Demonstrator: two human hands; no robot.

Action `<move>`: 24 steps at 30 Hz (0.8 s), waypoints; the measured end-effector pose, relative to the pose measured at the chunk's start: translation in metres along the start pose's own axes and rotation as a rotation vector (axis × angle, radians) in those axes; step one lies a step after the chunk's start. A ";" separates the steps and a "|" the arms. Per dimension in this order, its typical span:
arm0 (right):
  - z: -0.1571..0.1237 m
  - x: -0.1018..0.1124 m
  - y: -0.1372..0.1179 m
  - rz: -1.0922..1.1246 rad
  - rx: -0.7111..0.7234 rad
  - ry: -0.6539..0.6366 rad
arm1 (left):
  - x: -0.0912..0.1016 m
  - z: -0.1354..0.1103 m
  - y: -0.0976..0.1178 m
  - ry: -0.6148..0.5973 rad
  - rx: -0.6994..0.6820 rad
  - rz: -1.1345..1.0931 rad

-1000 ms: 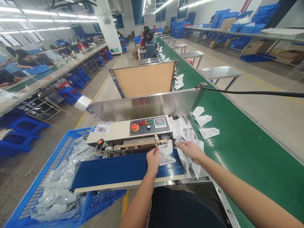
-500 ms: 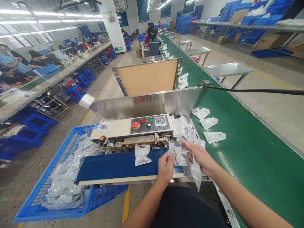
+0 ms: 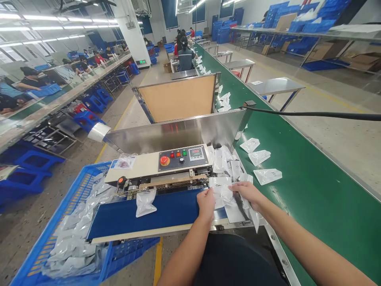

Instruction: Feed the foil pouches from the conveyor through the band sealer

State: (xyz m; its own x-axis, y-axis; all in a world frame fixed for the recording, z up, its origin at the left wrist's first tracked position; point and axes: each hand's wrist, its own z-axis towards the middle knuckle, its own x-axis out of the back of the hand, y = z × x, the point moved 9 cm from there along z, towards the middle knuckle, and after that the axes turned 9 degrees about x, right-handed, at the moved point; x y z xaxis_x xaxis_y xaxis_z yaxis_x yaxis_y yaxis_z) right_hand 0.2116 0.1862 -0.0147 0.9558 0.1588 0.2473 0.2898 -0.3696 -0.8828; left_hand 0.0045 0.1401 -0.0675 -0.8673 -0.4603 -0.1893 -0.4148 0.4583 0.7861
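Between my two hands a white plastic pouch (image 3: pixel 220 191) is stretched flat at the right end of the band sealer (image 3: pixel 157 163). My left hand (image 3: pixel 206 204) pinches its left edge, over the sealer's blue belt (image 3: pixel 175 208). The fingers of my right hand (image 3: pixel 248 194) grip its right edge. A second pouch (image 3: pixel 253 216) hangs below my right hand, seemingly held in the same fingers. Another pouch (image 3: pixel 145 203) sits farther left on the blue belt, its top edge in the sealing track. Several pouches (image 3: pixel 222 159) are heaped just behind my right hand.
A blue basket (image 3: pixel 22 260) full of pouches stands below the sealer's left end. Along my right runs a green conveyor (image 3: pixel 300 186) carrying loose pouches (image 3: pixel 268 176). A steel panel (image 3: pixel 172 133) rises behind the sealer, and a black cable (image 3: pixel 312 115) crosses above the conveyor. Other people sit farther off.
The pouch between my hands has gone from partly folded to spread flat, facing the sealing track. The pouch in the track has travelled left along the belt. The camera view has shifted slightly.
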 end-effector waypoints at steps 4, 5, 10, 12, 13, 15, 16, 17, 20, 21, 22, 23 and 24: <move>0.023 -0.028 -0.014 -0.105 0.019 -0.098 | 0.021 0.011 0.002 0.096 -0.003 -0.008; 0.025 -0.036 -0.018 -0.121 0.027 -0.137 | 0.030 0.012 0.005 0.114 -0.012 -0.007; 0.013 -0.040 -0.034 -0.131 0.151 -0.172 | 0.092 -0.007 0.028 0.177 -0.166 0.030; 0.002 -0.026 -0.036 -0.134 0.194 -0.078 | 0.118 -0.029 0.040 0.286 -0.311 0.087; -0.004 -0.019 -0.038 -0.123 0.213 -0.020 | 0.124 -0.043 0.046 0.322 -0.385 0.135; -0.017 -0.015 -0.043 -0.053 0.241 0.086 | 0.111 -0.066 0.054 0.253 -0.496 0.261; -0.024 -0.019 -0.047 0.007 0.245 0.116 | 0.093 -0.074 0.055 0.148 -0.525 0.323; -0.029 -0.026 -0.050 0.077 0.243 0.127 | 0.071 -0.082 0.056 0.020 -0.542 0.374; -0.041 -0.054 -0.062 0.321 0.234 0.070 | 0.015 -0.096 0.060 -0.221 -0.553 0.425; -0.043 -0.058 -0.065 0.400 0.245 0.053 | 0.007 -0.094 0.064 -0.211 -0.535 0.404; -0.045 -0.059 -0.067 0.458 0.264 0.048 | 0.004 -0.090 0.066 -0.178 -0.503 0.370; -0.046 -0.055 -0.068 0.480 0.287 0.049 | 0.005 -0.085 0.067 -0.138 -0.465 0.331; -0.047 -0.050 -0.066 0.458 0.308 0.049 | 0.006 -0.079 0.067 -0.108 -0.428 0.296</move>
State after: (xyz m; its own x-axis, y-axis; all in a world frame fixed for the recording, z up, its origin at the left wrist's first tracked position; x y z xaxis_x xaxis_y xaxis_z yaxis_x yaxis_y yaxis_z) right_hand 0.1470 0.1595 0.0500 0.9840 -0.0006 -0.1780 -0.1771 -0.1049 -0.9786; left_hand -0.0068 0.1076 0.0308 -0.9629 -0.2674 0.0352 -0.0184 0.1953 0.9806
